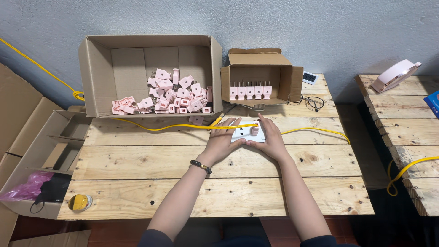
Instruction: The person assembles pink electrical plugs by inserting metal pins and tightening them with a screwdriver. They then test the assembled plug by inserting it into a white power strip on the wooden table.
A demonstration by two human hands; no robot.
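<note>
- Left hand [222, 138]: lies palm down on the table [151, 167], toward the middle of its far half; fingers rest against the left end of a white socket strip [248, 133], steadying it without closing round it. A dark bead bracelet [200, 166] sits on the wrist.
- Right hand [270, 138]: fingers pinched round a pink plug [254, 129], which stands in the strip's right-hand part.
- Step in hand, as judged: seating or drawing the plug in the strip; which of the two cannot be told.
- Next move, as judged: calls for the strip held flat and a straight push or pull on the plug.
- Yellow cable [173, 126]: runs across the table from the left, over the strip, off toward the right edge.
- Large cardboard box [98, 77]: far left corner, on its side, with loose pink plugs [176, 93] heaped inside.
- Small cardboard box [259, 73]: far edge, behind the strip, with plugs in a row.
- Spectacles [314, 101]: right of the small box.
</note>
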